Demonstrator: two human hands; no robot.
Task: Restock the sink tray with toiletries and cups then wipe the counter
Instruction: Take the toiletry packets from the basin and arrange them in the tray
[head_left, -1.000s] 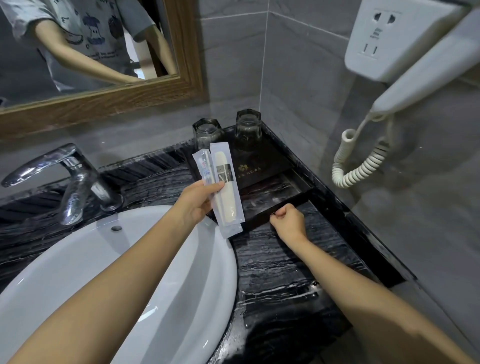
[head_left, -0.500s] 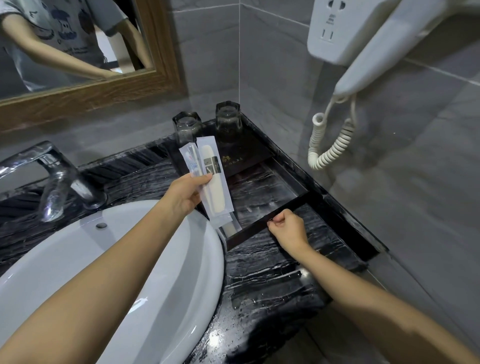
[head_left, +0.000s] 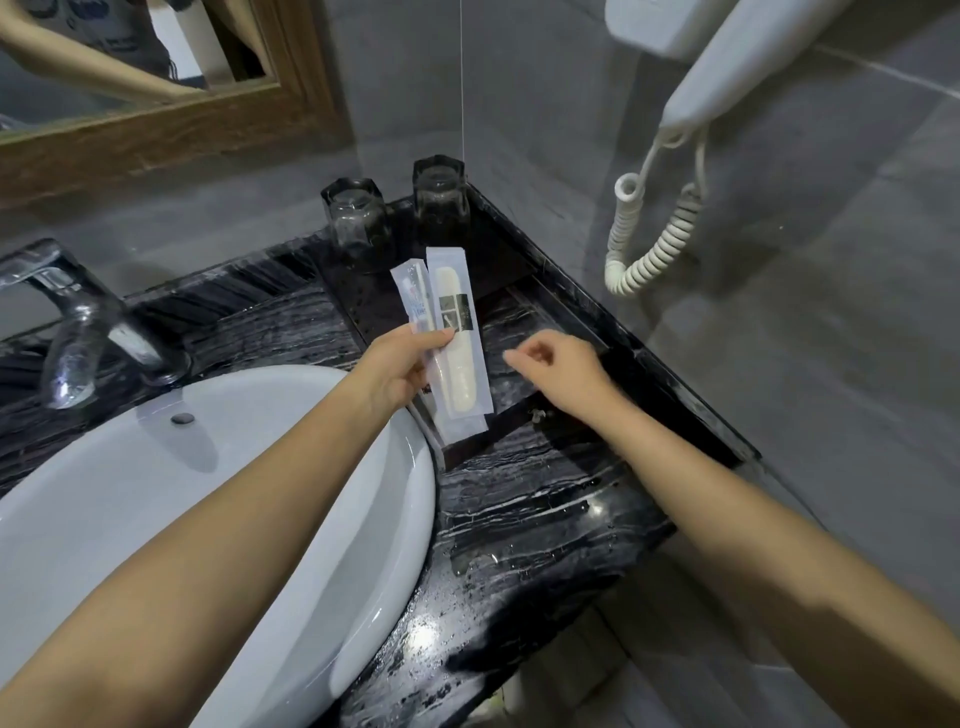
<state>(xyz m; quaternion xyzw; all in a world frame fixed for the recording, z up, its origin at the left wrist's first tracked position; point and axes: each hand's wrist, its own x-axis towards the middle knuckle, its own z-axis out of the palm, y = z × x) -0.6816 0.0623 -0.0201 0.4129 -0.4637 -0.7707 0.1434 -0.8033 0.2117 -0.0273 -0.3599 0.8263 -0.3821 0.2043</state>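
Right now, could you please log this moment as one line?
left hand: holds two toiletry packets above tray | right hand: loosely curled, empty, beside packets | two glasses: at tray back
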